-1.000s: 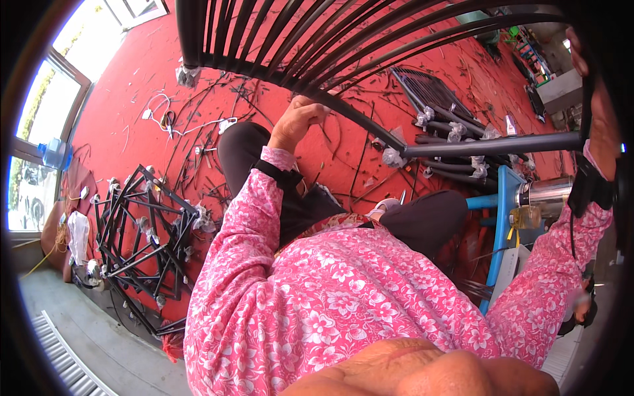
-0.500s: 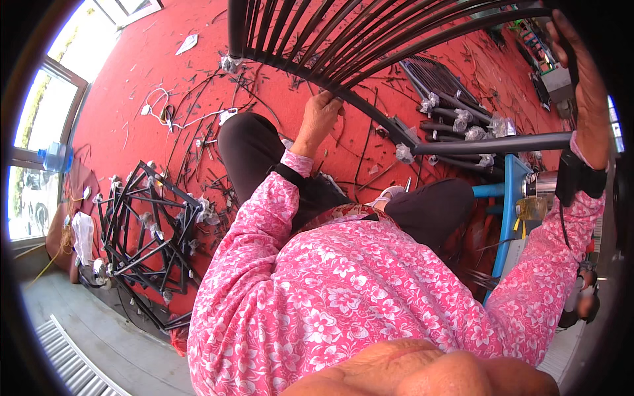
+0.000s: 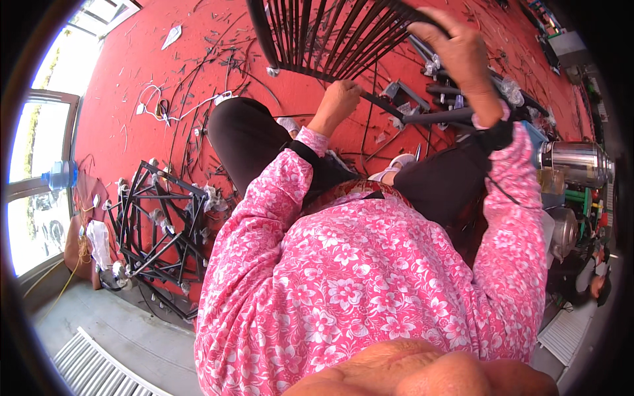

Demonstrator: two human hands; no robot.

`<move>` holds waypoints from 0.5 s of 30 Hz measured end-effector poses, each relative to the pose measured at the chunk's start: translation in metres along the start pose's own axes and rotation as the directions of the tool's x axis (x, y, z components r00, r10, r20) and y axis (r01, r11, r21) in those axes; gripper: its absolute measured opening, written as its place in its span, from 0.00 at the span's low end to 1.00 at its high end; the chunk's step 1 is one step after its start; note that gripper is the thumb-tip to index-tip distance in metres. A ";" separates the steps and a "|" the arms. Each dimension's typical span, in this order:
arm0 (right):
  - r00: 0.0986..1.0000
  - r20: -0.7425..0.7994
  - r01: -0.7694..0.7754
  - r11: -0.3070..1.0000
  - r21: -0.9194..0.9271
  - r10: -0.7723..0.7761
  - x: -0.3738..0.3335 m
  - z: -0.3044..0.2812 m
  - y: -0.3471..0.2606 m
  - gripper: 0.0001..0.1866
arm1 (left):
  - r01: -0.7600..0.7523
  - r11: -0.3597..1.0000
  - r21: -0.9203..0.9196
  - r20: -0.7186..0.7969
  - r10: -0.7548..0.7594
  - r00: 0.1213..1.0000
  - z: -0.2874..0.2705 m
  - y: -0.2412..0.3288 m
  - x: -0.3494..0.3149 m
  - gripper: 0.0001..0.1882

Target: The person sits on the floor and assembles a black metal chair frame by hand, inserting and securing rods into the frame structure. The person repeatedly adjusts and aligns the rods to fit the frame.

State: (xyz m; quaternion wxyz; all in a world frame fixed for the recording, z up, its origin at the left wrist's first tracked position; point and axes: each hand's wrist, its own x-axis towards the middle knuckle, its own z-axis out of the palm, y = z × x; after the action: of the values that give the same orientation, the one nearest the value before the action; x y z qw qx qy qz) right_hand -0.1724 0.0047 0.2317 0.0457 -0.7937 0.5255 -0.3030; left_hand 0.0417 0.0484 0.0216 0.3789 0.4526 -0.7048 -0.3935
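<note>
A dark frame strung with several black strips [image 3: 323, 36] tilts up in front of my lap. My left hand [image 3: 338, 102] is closed round its near bar. At the frame's far right side my right hand [image 3: 459, 56] is raised, its fingers and thumb curled round a dark edge. Whether that edge is the bar or a strip, I cannot tell. A dark leg-like bar [image 3: 439, 117] runs right from the frame's near corner, where clear plastic wrapping hangs. Part of this bar passes behind my right wrist.
Dark tube frames with plastic-wrapped ends [image 3: 162, 224] are piled on the left. More wrapped tubes [image 3: 522, 99] lie beyond my right hand. Offcuts and strips litter the red floor [image 3: 145, 59]. A white cable [image 3: 155, 99] lies there too. A metal flask [image 3: 578, 162] stands at the right.
My right hand has come in from the far right toward the middle. The frame has turned and drawn nearer to it; my left hand has shifted slightly right along the near bar.
</note>
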 end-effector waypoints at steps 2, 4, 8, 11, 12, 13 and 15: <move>0.993 -0.056 0.104 0.994 0.022 -0.102 -0.025 0.055 0.003 0.22 | -0.155 0.987 -0.037 0.017 0.156 0.988 -0.014 0.023 0.001 0.12; 0.998 0.059 0.032 0.999 -0.002 -0.032 -0.062 0.098 0.003 0.21 | 0.218 0.916 -0.337 0.096 -0.197 0.976 -0.032 0.056 -0.002 0.13; 0.972 0.219 -0.109 0.989 0.099 0.086 -0.114 0.143 0.010 0.20 | 0.229 0.958 -0.175 0.308 -0.167 0.937 -0.102 0.115 -0.003 0.16; 0.957 0.273 -0.155 0.971 0.183 0.102 -0.137 0.146 0.014 0.25 | 0.076 0.996 -0.036 0.369 -0.057 0.928 -0.123 0.152 0.012 0.15; 0.959 0.272 -0.140 0.965 0.222 0.076 -0.141 0.144 0.016 0.26 | 0.018 0.997 0.070 0.394 -0.044 0.918 -0.127 0.163 0.018 0.13; 0.948 0.305 -0.149 0.972 0.184 0.088 -0.144 0.141 0.016 0.30 | -0.006 0.998 0.056 0.414 -0.018 0.910 -0.127 0.173 0.023 0.13; 0.967 0.250 -0.102 0.975 0.197 0.050 -0.146 0.137 0.015 0.29 | -0.062 0.998 0.031 0.442 0.042 0.896 -0.124 0.191 0.034 0.14</move>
State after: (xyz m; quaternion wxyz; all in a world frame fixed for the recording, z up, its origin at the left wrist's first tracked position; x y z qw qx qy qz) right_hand -0.1508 0.0900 0.0513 0.2044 -0.7948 0.5115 -0.2547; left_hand 0.0767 0.0438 0.2492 0.2098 0.3410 -0.7926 -0.4600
